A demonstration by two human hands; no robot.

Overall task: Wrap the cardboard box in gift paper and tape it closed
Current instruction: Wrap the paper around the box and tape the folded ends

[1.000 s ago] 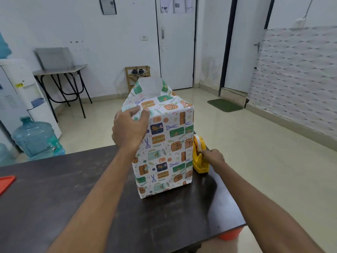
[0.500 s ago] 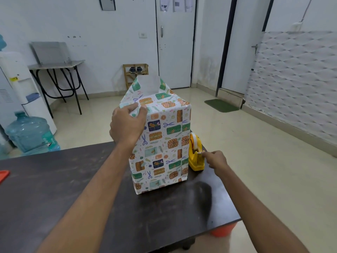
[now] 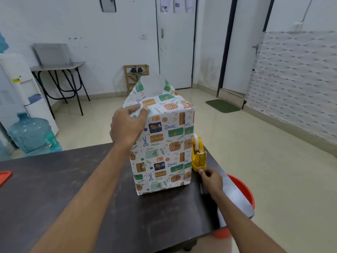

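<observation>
The box [image 3: 164, 143], covered in white gift paper printed with parcels and scissors, stands upright on the dark table [image 3: 54, 189]. One paper flap [image 3: 152, 85] sticks up at its far top edge. My left hand [image 3: 127, 125] presses a folded flap down on the near top-left corner. A yellow tape dispenser [image 3: 198, 154] sits against the box's right side. My right hand [image 3: 211, 179] is just in front of the dispenser, fingers pinched together; the tape itself is too thin to see.
An orange bucket [image 3: 244, 190] stands on the floor beyond the table's right edge. An orange object [image 3: 4, 177] lies at the table's left edge. A water dispenser [image 3: 16, 92] and a blue bottle [image 3: 32, 134] stand at the left.
My right hand has drawn back from the dispenser toward me. The left hand has stayed on the box's top corner. The view has shifted slightly.
</observation>
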